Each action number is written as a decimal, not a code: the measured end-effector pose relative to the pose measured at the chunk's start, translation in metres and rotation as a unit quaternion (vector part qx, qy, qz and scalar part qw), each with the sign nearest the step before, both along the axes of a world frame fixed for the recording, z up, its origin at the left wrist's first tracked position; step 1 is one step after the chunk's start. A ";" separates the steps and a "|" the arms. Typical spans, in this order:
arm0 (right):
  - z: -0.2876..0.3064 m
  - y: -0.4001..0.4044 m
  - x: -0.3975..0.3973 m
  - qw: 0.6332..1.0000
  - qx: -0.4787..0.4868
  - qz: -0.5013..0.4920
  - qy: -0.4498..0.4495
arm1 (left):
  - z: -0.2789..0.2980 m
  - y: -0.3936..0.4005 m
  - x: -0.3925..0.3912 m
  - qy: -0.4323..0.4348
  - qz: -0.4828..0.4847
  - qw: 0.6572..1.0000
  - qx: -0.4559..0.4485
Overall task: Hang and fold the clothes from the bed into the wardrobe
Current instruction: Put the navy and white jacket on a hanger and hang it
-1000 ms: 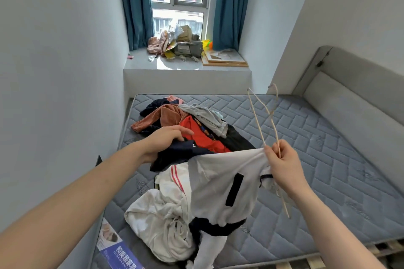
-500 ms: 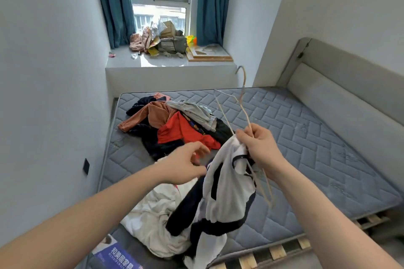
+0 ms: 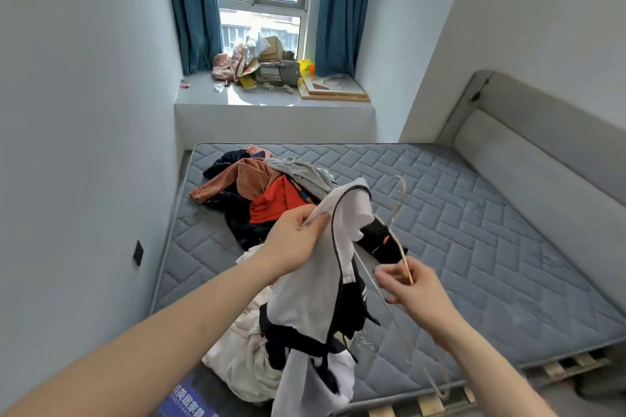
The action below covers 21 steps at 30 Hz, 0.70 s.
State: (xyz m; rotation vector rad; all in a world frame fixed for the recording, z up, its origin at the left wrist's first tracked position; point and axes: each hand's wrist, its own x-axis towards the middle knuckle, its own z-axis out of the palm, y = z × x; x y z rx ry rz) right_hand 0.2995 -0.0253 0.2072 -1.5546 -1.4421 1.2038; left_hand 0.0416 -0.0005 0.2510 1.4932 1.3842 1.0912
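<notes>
Item 1: my left hand [image 3: 294, 240], at the centre of view. Fingers and thumb are curled, pinching the upper edge of the white garment [image 3: 305, 294] and holding it up off the bed.

Item 2: white garment, black-trimmed, with dark panels lower down. It hangs from my left hand's pinch, its collar edge rising toward 1 o'clock and its lower part trailing down to 6 o'clock over the bed's near edge.

Item 3: my right hand [image 3: 411, 284], at 4 o'clock from the left hand. Fingertips are closed on the pale hanger [image 3: 394, 230], gripping one of its thin arms.

Item 4: pale hanger, thin and light-coloured. Its hook points up toward 12 o'clock just beside the garment's collar; one arm runs behind the cloth, the other runs down past my right wrist toward 5 o'clock. Whether it is threaded inside the garment I cannot tell.

Item 5: pile of clothes [image 3: 267, 186] on the mattress [image 3: 474, 230], at 11 o'clock from my left hand: brown, orange-red, grey, dark navy and pink pieces, heaped and overlapping.

Item 6: crumpled white cloth [image 3: 237, 355] at 7 o'clock, lying on the mattress near its edge, under the hanging garment.

Item 7: grey headboard [image 3: 542, 159] along the 3 o'clock side.

Item 8: window sill [image 3: 271, 100] at 12 o'clock, carrying a clutter of bags and boxes, flanked by blue curtains [image 3: 193, 7].
</notes>
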 end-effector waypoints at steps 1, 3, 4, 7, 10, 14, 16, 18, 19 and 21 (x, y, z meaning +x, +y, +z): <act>-0.018 -0.009 -0.002 1.000 -0.019 0.008 -0.012 | 0.005 0.001 -0.001 -0.013 -0.001 1.000 0.003; -0.049 -0.023 -0.016 0.998 -0.053 0.028 -0.016 | 0.015 0.004 -0.001 -0.043 -0.007 0.999 0.007; -0.062 -0.028 -0.025 0.997 -0.066 0.027 -0.015 | 0.019 0.005 0.000 -0.055 -0.008 0.998 0.007; -0.088 -0.030 -0.051 0.996 -0.093 0.012 -0.002 | 0.032 0.007 0.003 -0.096 -0.017 0.995 -0.015; -0.088 -0.020 -0.065 0.995 -0.101 -0.017 0.000 | 0.041 0.009 0.004 -0.157 -0.039 0.985 -0.064; -0.077 -0.002 -0.075 0.998 -0.062 -0.028 0.013 | 0.051 0.012 -0.005 -0.232 -0.036 0.967 -0.099; -0.074 0.003 -0.077 0.997 -0.072 -0.008 0.026 | 0.054 0.015 -0.017 -0.251 -0.037 0.961 -0.105; -0.073 0.007 -0.078 0.995 -0.086 0.006 0.054 | 0.057 0.018 -0.033 -0.267 -0.035 0.957 -0.107; -0.072 0.009 -0.078 0.994 -0.088 0.002 0.065 | 0.057 0.018 -0.041 -0.282 -0.034 0.953 -0.106; -0.069 0.014 -0.079 0.994 -0.078 -0.017 0.076 | 0.059 0.016 -0.055 -0.313 -0.036 0.943 -0.108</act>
